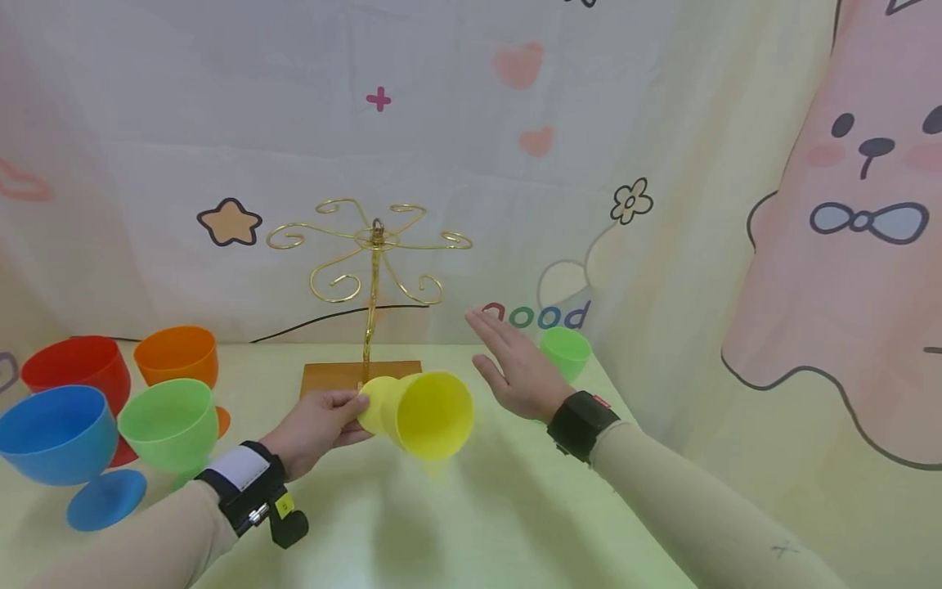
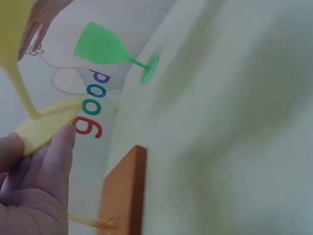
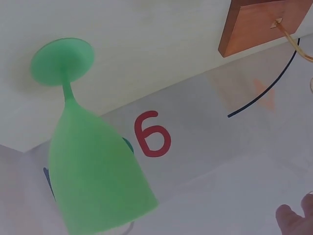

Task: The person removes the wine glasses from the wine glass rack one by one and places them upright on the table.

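My left hand (image 1: pixel 316 432) pinches a yellow plastic goblet (image 1: pixel 434 415) by its round foot, and the goblet lies tilted over the table with its mouth toward me. In the left wrist view the thumb and fingers press on both sides of the yellow foot (image 2: pixel 41 129). My right hand (image 1: pixel 522 368) is raised to the right of the yellow goblet, fingers extended and holding nothing. Close beyond it stands a light green goblet (image 1: pixel 565 352), partly hidden by that hand; the right wrist view shows this goblet (image 3: pixel 93 171) whole down to its foot.
A gold wire stand (image 1: pixel 374 315) with curled arms rises from a brown wooden base (image 1: pixel 324 376) at the back. Grouped at the left are red (image 1: pixel 77 368), orange (image 1: pixel 177 360), blue (image 1: pixel 59 438) and green (image 1: pixel 169 421) goblets. A printed curtain (image 1: pixel 441 164) hangs behind the table.
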Action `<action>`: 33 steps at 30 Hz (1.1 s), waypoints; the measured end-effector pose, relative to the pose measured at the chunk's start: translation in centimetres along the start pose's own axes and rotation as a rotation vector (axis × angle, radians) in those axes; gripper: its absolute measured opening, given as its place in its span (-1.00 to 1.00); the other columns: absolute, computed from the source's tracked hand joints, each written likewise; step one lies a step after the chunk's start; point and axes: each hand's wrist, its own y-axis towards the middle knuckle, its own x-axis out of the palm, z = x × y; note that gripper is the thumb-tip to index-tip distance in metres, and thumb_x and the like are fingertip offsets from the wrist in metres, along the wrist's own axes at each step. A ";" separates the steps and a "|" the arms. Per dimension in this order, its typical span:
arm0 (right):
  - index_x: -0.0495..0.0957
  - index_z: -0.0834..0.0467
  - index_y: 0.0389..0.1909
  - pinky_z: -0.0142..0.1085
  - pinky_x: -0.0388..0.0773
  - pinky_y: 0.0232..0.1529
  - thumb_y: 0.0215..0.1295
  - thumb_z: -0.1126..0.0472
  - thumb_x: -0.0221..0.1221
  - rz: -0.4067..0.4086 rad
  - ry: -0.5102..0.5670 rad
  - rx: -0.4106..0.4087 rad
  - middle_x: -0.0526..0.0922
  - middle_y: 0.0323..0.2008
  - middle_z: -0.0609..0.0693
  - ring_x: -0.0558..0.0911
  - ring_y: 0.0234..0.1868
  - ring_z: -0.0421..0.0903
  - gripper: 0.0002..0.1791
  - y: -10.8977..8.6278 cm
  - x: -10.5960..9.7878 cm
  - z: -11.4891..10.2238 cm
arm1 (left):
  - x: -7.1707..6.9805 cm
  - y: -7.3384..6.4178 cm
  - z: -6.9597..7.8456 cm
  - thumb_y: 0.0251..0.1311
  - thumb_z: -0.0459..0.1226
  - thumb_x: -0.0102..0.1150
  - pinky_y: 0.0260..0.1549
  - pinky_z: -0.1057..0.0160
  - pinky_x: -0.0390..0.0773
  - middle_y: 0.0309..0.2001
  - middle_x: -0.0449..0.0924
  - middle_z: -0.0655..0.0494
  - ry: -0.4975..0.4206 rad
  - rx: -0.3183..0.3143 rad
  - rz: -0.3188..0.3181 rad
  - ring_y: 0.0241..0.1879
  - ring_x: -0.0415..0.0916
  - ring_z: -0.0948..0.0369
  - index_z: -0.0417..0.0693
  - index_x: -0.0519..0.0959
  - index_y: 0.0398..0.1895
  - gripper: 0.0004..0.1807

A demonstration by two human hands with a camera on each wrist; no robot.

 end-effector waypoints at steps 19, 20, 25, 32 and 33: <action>0.05 0.18 0.46 0.07 0.26 0.36 0.42 -0.09 -0.25 0.161 -0.003 -0.241 0.21 0.42 0.16 0.13 0.40 -0.06 -0.31 0.5 -1.6 -0.6 | 0.7 0.5 -3.3 0.42 -0.21 -0.10 0.05 0.00 0.52 0.12 0.54 -0.30 -0.221 -0.201 -0.013 -0.07 0.60 0.02 -0.38 0.30 0.27 -0.51; 0.08 0.20 0.45 0.06 0.26 0.36 0.42 -0.11 -0.27 0.175 -0.002 -0.255 0.23 0.41 0.17 0.14 0.40 -0.06 -0.31 0.6 -1.8 -0.8 | 0.7 0.6 -3.4 0.42 -0.21 -0.09 0.05 0.00 0.51 0.12 0.55 -0.30 -0.217 -0.210 -0.008 -0.08 0.60 0.01 -0.39 0.30 0.28 -0.50; 0.21 0.27 0.36 0.07 0.32 0.32 0.44 -0.15 -0.29 0.278 0.012 -0.366 0.34 0.34 0.23 0.23 0.36 0.01 -0.31 1.1 -2.4 -1.9 | 0.9 0.7 -4.1 0.43 -0.22 -0.11 0.03 -0.01 0.52 0.11 0.55 -0.32 -0.207 -0.239 0.010 -0.09 0.61 0.00 -0.40 0.29 0.28 -0.51; 0.38 0.40 0.18 0.07 0.38 0.28 0.43 -0.12 -0.22 0.329 -0.007 -0.585 0.46 0.24 0.27 0.31 0.31 0.07 -0.33 1.8 -2.5 -4.4 | 1.7 0.6 -4.2 0.45 -0.28 -0.16 0.03 -0.03 0.54 0.12 0.52 -0.37 -0.222 -0.255 0.034 -0.09 0.61 0.00 -0.44 0.31 0.26 -0.55; 0.38 0.41 0.17 0.07 0.38 0.28 0.43 -0.11 -0.22 0.318 -0.013 -0.611 0.47 0.23 0.27 0.31 0.31 0.07 -0.33 1.9 -2.3 -4.7 | 1.8 0.5 -4.1 0.45 -0.28 -0.17 0.03 -0.03 0.54 0.13 0.51 -0.37 -0.225 -0.260 0.035 -0.09 0.61 0.00 -0.44 0.31 0.26 -0.55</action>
